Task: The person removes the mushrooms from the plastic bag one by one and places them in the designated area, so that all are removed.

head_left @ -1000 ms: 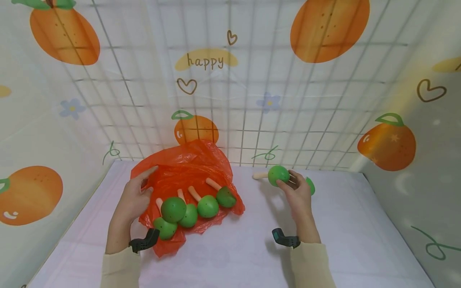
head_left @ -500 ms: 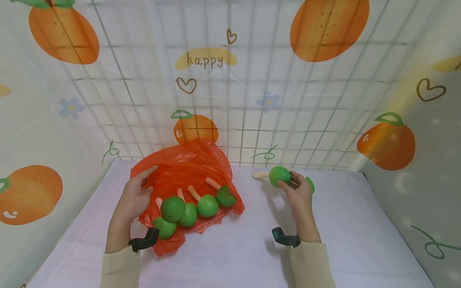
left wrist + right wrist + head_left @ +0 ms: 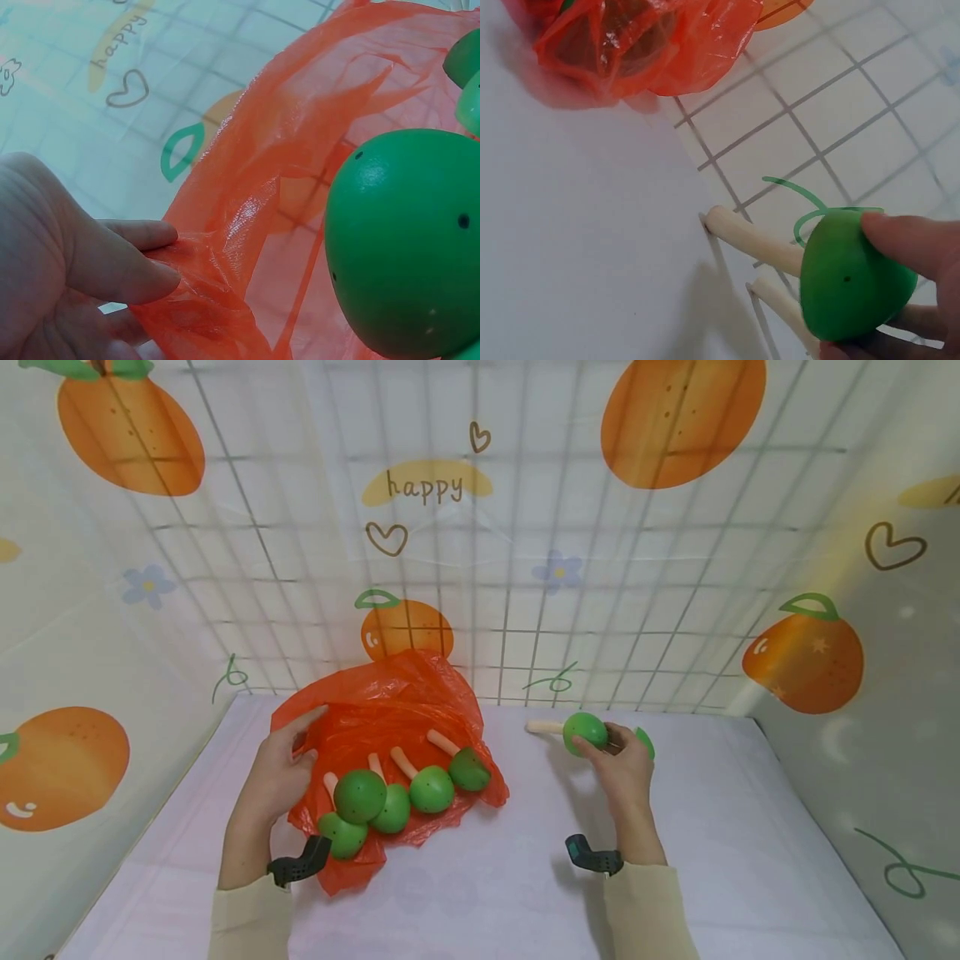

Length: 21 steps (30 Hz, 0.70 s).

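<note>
Mushroom (image 3: 583, 734) (toy one, green cap, pale stem) is in the right hand (image 3: 627, 770), right of center in the head view. That hand comes up from the bottom edge leaning a bit left, thumb on one side of the cap, fingers round the other, so it's a proper pinch. The stem sticks out toward the left; can't tell if its tip touches the table (image 3: 487, 893).

The left hand (image 3: 279, 770) is at left center, forearm angled up and rightward, index finger stretched toward the upper right. In the left wrist view the thumb (image 3: 161, 280) and index finger nip the edge of a crinkly red plastic bag (image 3: 360, 722). Five more green mushrooms (image 3: 432, 790) sit bunched on its lower part, stems I can see pointing up-frame.

A second pale stem (image 3: 780, 306) shows just below the held one in the right wrist view, its cap mostly hidden.
</note>
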Available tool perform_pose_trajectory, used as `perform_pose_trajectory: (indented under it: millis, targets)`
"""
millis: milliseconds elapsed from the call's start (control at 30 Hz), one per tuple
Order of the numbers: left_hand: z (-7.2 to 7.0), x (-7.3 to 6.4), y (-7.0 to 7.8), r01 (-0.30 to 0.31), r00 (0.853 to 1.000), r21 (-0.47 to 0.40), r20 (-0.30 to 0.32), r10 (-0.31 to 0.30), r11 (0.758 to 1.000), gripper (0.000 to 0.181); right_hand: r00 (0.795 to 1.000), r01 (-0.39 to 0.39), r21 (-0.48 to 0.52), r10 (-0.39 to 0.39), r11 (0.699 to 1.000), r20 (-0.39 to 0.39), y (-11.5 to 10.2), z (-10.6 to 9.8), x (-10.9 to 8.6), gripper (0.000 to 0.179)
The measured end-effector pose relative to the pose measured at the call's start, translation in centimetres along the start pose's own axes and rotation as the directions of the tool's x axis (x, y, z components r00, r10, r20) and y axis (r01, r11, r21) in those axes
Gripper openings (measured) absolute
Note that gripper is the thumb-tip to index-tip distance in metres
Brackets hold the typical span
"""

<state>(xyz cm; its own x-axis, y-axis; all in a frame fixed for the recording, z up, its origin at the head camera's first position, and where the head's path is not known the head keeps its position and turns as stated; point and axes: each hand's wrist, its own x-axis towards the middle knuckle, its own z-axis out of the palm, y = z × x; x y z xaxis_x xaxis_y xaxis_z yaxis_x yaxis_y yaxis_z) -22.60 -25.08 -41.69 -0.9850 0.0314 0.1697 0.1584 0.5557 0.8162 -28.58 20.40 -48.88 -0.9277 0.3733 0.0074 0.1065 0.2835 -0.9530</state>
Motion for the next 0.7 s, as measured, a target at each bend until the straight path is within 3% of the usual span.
perform_pose_trajectory:
  millis: [367,700]
  targets:
    - [-0.1,-0.08,0.15,-0.009,1.0,-0.001,-0.007,0.009,1.0,0.063,0.996,0.072,-0.134,-0.079,0.988,-0.042,-0.03,-0.33,0.06,0.068]
    - [-0.1,-0.14,0.14,-0.018,1.0,-0.002,-0.006,0.018,1.0,0.063,0.991,0.098,-0.284,-0.121,0.954,-0.062,-0.26,-0.78,-0.29,0.062]
